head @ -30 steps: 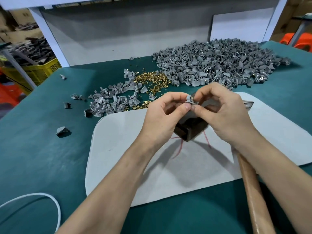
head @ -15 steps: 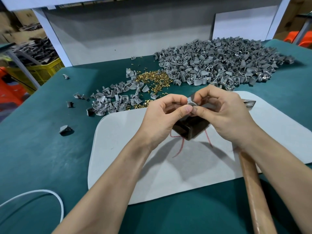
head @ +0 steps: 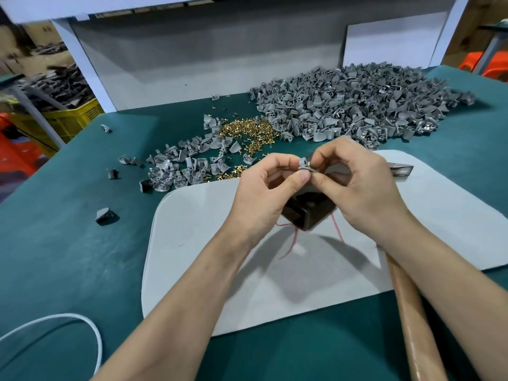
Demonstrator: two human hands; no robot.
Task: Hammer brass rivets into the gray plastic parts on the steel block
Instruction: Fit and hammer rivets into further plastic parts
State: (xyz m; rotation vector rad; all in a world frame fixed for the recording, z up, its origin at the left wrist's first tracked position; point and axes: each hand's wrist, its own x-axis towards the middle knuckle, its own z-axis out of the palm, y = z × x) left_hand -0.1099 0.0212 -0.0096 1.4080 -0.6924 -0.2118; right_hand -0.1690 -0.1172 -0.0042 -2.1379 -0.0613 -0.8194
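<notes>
A teal felt-covered surface (head: pixel 55 257) carries a pale gray mat (head: pixel 192 270) with rounded corners; thin red thread (head: pixel 293 242) lies on it. A white cord (head: pixel 60 315) loops at the near left corner. Beyond the left edge stands a yellow crate (head: pixel 71 119) of dark parts; an orange chair (head: pixel 472 61) shows far right.

The gray plastic part (head: pixel 304 165) has been turned slightly between the pinching fingers (head: pixel 303 176), sticking up more

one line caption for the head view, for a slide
Left hand and right hand pinch a gray plastic part above the steel block, hammer lying on the mat, brass rivets heaped behind.
</notes>
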